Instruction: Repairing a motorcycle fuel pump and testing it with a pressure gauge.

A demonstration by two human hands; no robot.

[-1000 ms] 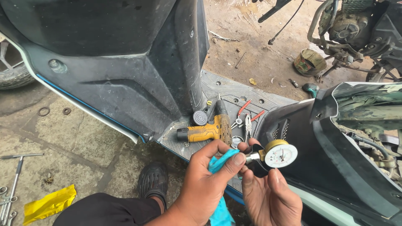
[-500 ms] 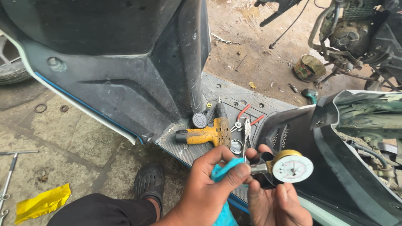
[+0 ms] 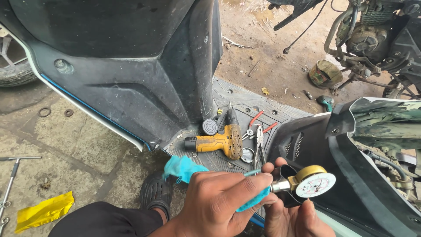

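— Gauge (image 3: 315, 184) with the round white dial and brass-coloured rim is held low in the middle, just over the scooter footboard (image 3: 237, 94). The right hand (image 3: 291, 215) is clenched around its dark body from below, thumb near the dial.

— And the left hand (image 3: 219, 204)?

— It pinches a turquoise cloth (image 3: 186, 168) against the metal stem beside the dial. The cloth looks soft and crumpled; the stem is smooth and shiny.

— What could go wrong, in your opinion?

— The dial face looks like glass or clear plastic. If the grip slips on that smooth stem, the gauge may fall on the ribbed footboard, where a yellow drill (image 3: 219, 142) and red-handled pliers (image 3: 258, 127) lie — hard things, so the face could crack. Also the loose cloth end could catch somewhere and pull.
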